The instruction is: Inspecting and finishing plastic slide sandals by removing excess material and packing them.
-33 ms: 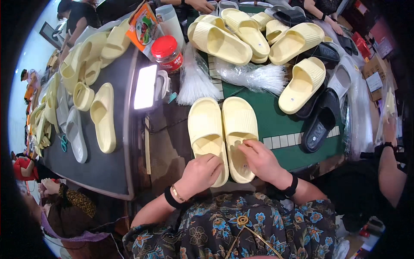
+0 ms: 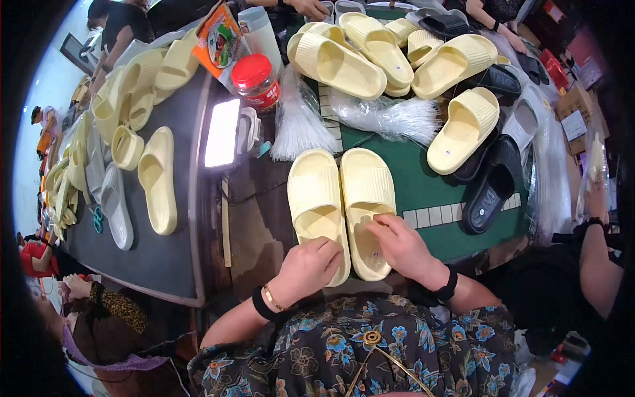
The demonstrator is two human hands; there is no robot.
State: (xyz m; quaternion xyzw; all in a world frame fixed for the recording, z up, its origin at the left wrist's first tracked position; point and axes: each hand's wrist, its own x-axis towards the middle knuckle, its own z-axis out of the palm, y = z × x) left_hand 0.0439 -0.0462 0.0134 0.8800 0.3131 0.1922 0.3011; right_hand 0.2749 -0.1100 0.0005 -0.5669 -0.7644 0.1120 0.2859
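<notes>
A pair of pale yellow slide slippers lies side by side in front of me, toes pointing away. Over the heel part of the left slipper [image 2: 315, 182] is my left hand [image 2: 309, 266], its fingers curled together in a pinch. My right hand [image 2: 402, 248] is closed too, thumb and forefinger meeting above the footbed of the right slipper [image 2: 368, 178]. Whatever the fingertips hold, if anything, is too small to make out. Each wrist wears a black band.
More yellow slippers [image 2: 456, 66] pile up at the back, with black ones [image 2: 489, 192] to the right. Bundles of clear plastic ties [image 2: 387, 118], a red-lidded jar [image 2: 254, 79] and a lit phone [image 2: 223, 133] lie beyond the pair. Slippers also cover the dark left table [image 2: 169, 264].
</notes>
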